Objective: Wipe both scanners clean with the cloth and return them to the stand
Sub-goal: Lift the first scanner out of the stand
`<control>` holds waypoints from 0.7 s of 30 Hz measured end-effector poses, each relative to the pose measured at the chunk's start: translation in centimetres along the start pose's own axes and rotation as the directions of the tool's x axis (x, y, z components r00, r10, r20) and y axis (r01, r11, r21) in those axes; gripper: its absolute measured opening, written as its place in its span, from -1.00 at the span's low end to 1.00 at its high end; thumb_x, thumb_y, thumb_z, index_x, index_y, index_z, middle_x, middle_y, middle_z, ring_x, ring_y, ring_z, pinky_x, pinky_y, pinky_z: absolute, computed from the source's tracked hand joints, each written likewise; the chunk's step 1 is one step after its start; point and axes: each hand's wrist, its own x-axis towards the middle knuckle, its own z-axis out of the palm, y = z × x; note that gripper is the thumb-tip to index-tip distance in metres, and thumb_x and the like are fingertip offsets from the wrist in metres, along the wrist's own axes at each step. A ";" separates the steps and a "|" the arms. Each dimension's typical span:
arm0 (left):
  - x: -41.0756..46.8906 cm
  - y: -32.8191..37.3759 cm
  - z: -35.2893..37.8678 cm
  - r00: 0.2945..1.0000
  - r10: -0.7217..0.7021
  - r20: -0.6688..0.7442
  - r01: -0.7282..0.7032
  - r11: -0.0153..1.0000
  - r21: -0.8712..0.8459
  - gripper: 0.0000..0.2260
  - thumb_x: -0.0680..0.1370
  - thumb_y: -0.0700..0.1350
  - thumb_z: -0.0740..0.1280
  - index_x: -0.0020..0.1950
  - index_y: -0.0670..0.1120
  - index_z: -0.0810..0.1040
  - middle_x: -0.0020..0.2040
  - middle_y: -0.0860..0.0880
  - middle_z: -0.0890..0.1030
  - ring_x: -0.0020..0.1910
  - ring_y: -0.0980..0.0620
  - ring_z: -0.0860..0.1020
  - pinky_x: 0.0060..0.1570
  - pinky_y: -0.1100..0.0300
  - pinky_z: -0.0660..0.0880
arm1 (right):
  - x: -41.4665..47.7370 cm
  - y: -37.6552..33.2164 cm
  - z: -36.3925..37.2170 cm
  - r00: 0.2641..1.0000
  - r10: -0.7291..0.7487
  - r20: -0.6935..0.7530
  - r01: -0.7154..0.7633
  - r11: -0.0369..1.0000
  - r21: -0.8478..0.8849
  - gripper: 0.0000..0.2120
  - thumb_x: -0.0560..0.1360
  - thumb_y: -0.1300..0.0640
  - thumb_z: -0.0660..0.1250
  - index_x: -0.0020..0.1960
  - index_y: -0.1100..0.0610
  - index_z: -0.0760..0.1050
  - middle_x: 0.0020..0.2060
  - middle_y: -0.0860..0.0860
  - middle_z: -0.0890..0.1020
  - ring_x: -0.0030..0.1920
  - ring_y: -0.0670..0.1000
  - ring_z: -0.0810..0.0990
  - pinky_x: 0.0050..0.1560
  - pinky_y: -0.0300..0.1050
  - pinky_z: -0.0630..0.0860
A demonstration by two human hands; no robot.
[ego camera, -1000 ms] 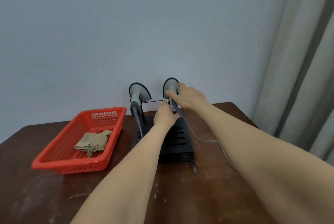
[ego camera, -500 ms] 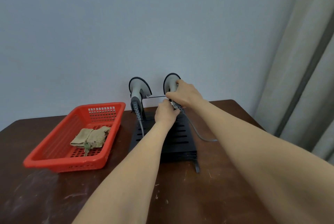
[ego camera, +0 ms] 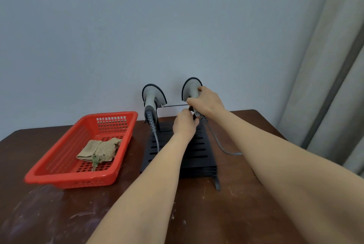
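Scanner at right (ego camera: pixel 191 87) stands upright in the stand (ego camera: pixel 197 151) at the tabletop's (ego camera: pixel 236 214) far edge. The right hand (ego camera: pixel 206 102) has its fingers clasped round the handle. The left hand (ego camera: pixel 185 123) is at the base, and I cannot tell if it grips. Likely light, rigid and cable-tethered, so hold the handle.

Two grey handheld scanners: the left scanner (ego camera: pixel 150 98) and the right scanner (ego camera: pixel 191 88). Two grey cables, one from each: the left cable (ego camera: pixel 157 141) and the right cable (ego camera: pixel 220 146). One black slotted stand (ego camera: pixel 197 155). One red basket (ego camera: pixel 82 179), with one folded tan cloth (ego camera: pixel 100 150) in it. One dark brown wooden surface (ego camera: pixel 236 214). Two bare hands: the left hand (ego camera: pixel 185 123) and the right hand (ego camera: pixel 206 102). One pale curtain (ego camera: pixel 334 66) at the right edge.
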 end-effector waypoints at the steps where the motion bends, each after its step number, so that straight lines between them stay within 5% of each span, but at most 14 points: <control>1: -0.1 0.1 -0.1 1.000 -0.003 0.001 0.003 1.000 0.005 -0.77 0.57 -0.12 0.30 0.10 -0.26 0.43 0.00 -0.19 0.58 -0.03 -0.20 0.56 -0.25 0.09 0.39 | 0.0 -0.1 -0.2 1.000 -0.003 -0.003 0.003 1.000 0.007 -0.52 0.40 0.03 0.28 0.27 0.16 0.35 -0.01 0.05 0.52 0.00 0.08 0.46 -0.02 -0.05 0.45; 12: -1.0 0.7 -0.9 0.999 -0.049 0.006 0.049 0.998 0.037 -0.76 0.57 -0.11 0.31 0.10 -0.26 0.42 0.01 -0.20 0.57 -0.17 -0.10 0.47 -0.25 0.10 0.39 | -0.6 -0.9 -2.8 0.999 -0.010 -0.048 0.018 0.985 0.171 -0.45 0.35 0.05 0.30 0.32 0.11 0.33 -0.11 0.10 0.64 -0.17 0.11 0.65 0.01 0.07 0.59; 21: -1.3 1.5 -2.0 0.994 -0.103 0.017 0.101 0.989 0.112 -0.65 0.53 -0.07 0.37 0.18 -0.26 0.39 0.08 -0.19 0.56 -0.01 -0.16 0.58 -0.20 0.08 0.46 | -2.1 -0.7 -4.8 1.000 -0.002 -0.016 0.007 0.948 0.319 -0.42 0.39 0.15 0.28 0.40 0.13 0.27 -0.32 0.06 0.59 -0.45 0.01 0.56 -0.30 -0.11 0.52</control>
